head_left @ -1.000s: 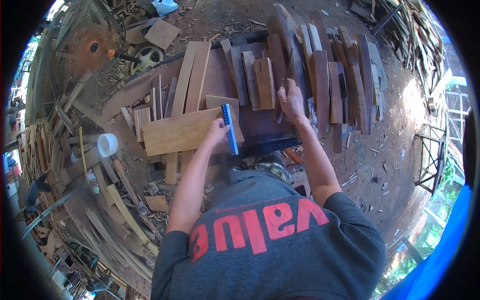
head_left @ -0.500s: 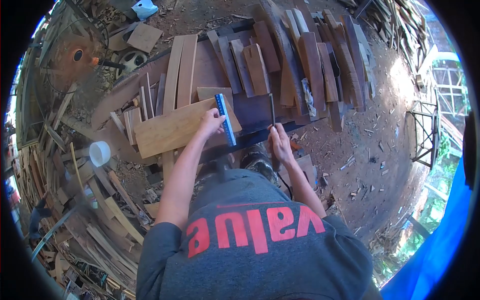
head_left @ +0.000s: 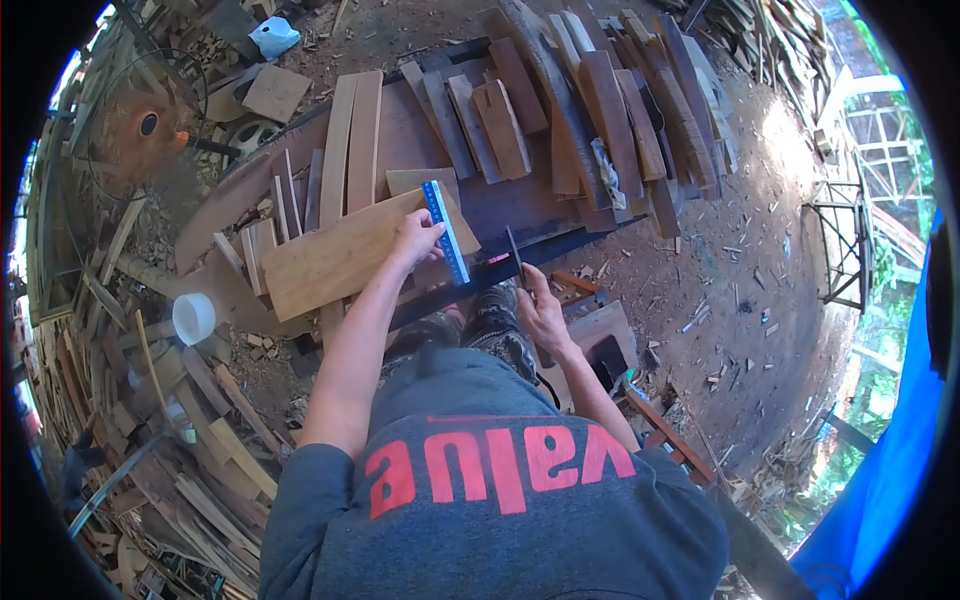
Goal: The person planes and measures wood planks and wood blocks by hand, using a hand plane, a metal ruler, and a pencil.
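A wide, light-brown board (head_left: 335,258) lies aslant on the dark work surface (head_left: 412,140). Across its right end rests a blue ruler (head_left: 446,232), and my left hand (head_left: 420,240) has its fingers closed on the ruler's left edge. Near the front edge of the surface, my right hand (head_left: 541,310) grips a thin dark tool (head_left: 513,246) that points away from me. What kind of tool it is cannot be made out. A small pink object (head_left: 497,259) shows on the dark edge between the ruler and the tool.
Wood pieces (head_left: 502,130) lie in a row across the far right of the surface. Two long planks (head_left: 362,140) lie behind the board. An orange fan (head_left: 148,124) stands at the far left, a white bucket (head_left: 194,318) nearer. Scrap wood (head_left: 190,480) fills the lower left.
My right hand has moved left and a little nearer to me with the tool, which now leans left. The pink object has come into view. My left hand stays at the ruler.
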Demonstrator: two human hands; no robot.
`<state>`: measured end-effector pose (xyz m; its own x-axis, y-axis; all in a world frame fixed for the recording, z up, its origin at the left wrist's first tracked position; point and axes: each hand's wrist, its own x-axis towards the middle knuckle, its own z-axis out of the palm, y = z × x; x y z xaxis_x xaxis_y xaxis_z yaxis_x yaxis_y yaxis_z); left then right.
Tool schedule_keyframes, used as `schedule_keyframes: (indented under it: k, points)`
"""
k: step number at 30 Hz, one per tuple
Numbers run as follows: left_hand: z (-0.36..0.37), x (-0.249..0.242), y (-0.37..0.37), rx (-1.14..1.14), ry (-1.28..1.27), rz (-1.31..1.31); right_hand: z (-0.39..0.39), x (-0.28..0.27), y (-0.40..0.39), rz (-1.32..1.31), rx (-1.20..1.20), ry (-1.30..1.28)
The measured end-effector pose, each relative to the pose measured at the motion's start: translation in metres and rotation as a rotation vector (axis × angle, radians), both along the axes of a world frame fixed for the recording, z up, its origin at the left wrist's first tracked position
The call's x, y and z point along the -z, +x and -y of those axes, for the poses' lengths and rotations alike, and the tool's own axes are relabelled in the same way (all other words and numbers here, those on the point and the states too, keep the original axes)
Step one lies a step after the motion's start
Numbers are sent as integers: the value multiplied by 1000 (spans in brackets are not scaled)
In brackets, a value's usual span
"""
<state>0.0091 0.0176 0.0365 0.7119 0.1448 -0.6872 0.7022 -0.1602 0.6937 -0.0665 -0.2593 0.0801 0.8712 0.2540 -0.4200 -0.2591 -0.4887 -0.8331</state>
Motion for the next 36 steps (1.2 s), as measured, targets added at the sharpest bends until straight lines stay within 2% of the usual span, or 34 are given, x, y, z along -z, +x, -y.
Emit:
schedule_keyframes:
  k: [2, 5, 19, 22, 29, 36]
  points:
    - [2, 1, 2, 5, 18, 7, -6, -13, 0, -128, -13, -19]
    - [2, 7, 2, 16, 26, 14, -11, -9, -1, 0, -70, 24]
    - [8, -8, 7, 11, 96, -22, -30, -19, 28, -81, -156, 31]
    - [8, -5, 7, 18, 105, -20, -45, -9, 38, 54, -209, 1]
    - [12, -4, 8, -35, 152, -27, -79, 2, 77, 4, -213, 4]
    - [12, 0, 11, -33, 182, -25, -95, -14, 92, 35, -247, -82]
